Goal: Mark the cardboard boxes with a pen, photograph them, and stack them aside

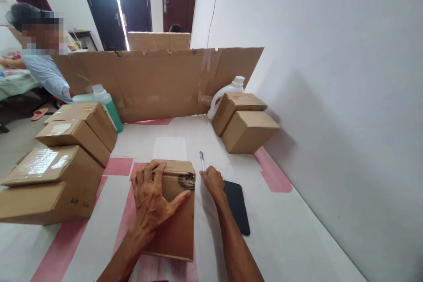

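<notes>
A small brown cardboard box (178,224) stands on the white and pink table (291,238) right in front of me. My left hand (152,198) lies spread on its top, fingers apart and thumb stretched toward the right edge. My right hand (212,182) is beside the box's right side, fingers curled down around the lower end of a pen (201,159) that lies on the table pointing away from me. A black phone (237,205) lies flat just right of my right wrist.
Several stacked cardboard boxes (59,163) stand at the left, two more (247,123) at the back right. A large cardboard sheet (158,79) stands across the back, with a green bottle (107,103) and a white jug (228,90). A person (46,70) sits far left. A wall (346,97) runs along the right.
</notes>
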A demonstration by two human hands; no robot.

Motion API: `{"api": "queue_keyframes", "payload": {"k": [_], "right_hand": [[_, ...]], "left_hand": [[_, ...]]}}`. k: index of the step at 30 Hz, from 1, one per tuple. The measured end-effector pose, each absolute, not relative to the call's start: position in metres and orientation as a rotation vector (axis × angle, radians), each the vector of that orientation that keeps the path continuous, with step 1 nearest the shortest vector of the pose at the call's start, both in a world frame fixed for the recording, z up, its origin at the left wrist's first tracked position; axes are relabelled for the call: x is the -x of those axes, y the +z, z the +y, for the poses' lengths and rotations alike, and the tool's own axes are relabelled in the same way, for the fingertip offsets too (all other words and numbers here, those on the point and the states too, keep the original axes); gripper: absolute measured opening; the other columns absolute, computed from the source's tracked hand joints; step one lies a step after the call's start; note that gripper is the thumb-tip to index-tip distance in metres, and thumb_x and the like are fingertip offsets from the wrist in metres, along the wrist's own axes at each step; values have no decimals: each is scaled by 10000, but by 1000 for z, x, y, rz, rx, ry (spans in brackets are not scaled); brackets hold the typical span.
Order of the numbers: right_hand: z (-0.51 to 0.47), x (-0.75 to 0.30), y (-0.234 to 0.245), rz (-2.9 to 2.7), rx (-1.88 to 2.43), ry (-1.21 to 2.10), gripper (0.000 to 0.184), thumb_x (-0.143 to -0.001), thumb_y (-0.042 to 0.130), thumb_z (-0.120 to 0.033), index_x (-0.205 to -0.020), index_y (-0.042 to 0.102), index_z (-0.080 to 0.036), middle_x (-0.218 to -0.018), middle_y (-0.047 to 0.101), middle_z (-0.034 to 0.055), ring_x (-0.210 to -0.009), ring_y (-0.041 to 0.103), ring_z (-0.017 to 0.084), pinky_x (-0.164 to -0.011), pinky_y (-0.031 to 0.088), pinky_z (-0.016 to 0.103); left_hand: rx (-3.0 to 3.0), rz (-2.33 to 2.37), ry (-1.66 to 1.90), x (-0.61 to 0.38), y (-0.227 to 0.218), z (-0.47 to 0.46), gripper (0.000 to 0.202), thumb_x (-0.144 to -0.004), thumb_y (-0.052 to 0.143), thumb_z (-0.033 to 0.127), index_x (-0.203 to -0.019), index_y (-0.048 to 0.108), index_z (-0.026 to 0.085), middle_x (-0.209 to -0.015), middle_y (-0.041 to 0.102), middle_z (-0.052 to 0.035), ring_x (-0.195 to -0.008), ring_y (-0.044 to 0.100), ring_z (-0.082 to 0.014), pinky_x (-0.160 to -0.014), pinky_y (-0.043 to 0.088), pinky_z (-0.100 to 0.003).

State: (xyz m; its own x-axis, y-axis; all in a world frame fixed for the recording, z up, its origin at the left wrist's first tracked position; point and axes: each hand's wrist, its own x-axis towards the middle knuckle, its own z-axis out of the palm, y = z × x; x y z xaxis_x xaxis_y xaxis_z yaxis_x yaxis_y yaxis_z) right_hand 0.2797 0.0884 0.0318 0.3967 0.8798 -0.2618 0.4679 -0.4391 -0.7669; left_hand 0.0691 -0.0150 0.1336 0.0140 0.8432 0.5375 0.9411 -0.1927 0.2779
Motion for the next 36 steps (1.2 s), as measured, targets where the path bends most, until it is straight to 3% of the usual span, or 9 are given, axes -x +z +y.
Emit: {"api": "queue_keyframes", "payload": {"k": [3,6,8,12,18,25,29,32,36], "right_hand": [[79,-280,36,-1062,1877,956,272,-804,657,-396,-657,493,-234,-648,658,76,-814,692,272,-664,471,312],[58,-275,60,-961,1654,958,310,-910,449,-540,-823,473,-243,-719,648,27,-688,656,199,-573,465,285],[42,-268,80,-861,1400,971,293,-935,444,-541,-922,473,-250,-785,647,2,-687,645,169,-565,468,270],[18,-244,108,-800,916,1034,199,-905,683,-405,-924,598,-226,-874,672,4,-673,629,130,-524,438,238],[8,-232,108,-916,900,1101,143,-940,664,-348,-917,624,-213,-893,674,5,-607,574,105,-499,433,226],[44,-291,85,-1189,1548,818,301,-996,399,-488,-877,492,-228,-829,678,35,-630,623,154,-498,406,235],[70,-300,49,-1516,1921,846,261,-906,579,-306,-671,494,-229,-551,618,4,-555,619,176,-582,422,260],[74,-286,32,-1618,2115,777,182,-895,602,-221,-721,557,-198,-764,725,99,-783,703,233,-672,430,283],[56,-280,37,-1664,2287,684,279,-963,568,-436,-973,610,-160,-1000,736,178,-967,707,314,-758,460,343]], "left_hand": [[2105,-1949,-912,-70,134,-11,743,-732,815,550,-1347,557,224,-1283,613,-145,-1187,539,-367,-1017,411,-511],[2116,-1974,-898,-73,133,-6,693,-741,812,553,-1318,592,239,-1228,629,-128,-1169,539,-358,-1018,413,-506],[2137,-1976,-882,-76,132,-3,670,-739,809,566,-1295,619,242,-1202,632,-121,-1165,532,-356,-1009,417,-501],[2138,-1998,-858,-83,129,1,627,-756,788,581,-1267,653,244,-1182,631,-121,-1161,517,-356,-952,434,-484],[2115,-1974,-861,-81,129,2,630,-762,759,633,-1242,662,236,-1174,629,-125,-1161,520,-359,-985,412,-503],[2120,-1996,-863,-75,131,0,649,-750,797,578,-1272,625,233,-1182,634,-112,-1145,539,-344,-1046,396,-513],[2098,-1992,-881,-75,128,0,702,-761,780,591,-1313,590,201,-1220,621,-134,-1148,536,-351,-1023,412,-510],[2085,-2003,-863,-74,124,1,695,-766,767,604,-1307,597,202,-1231,616,-139,-1140,535,-355,-996,421,-510],[2099,-1983,-848,-71,121,3,609,-795,749,590,-1271,626,230,-1208,620,-117,-1148,531,-345,-1002,409,-504]]}}
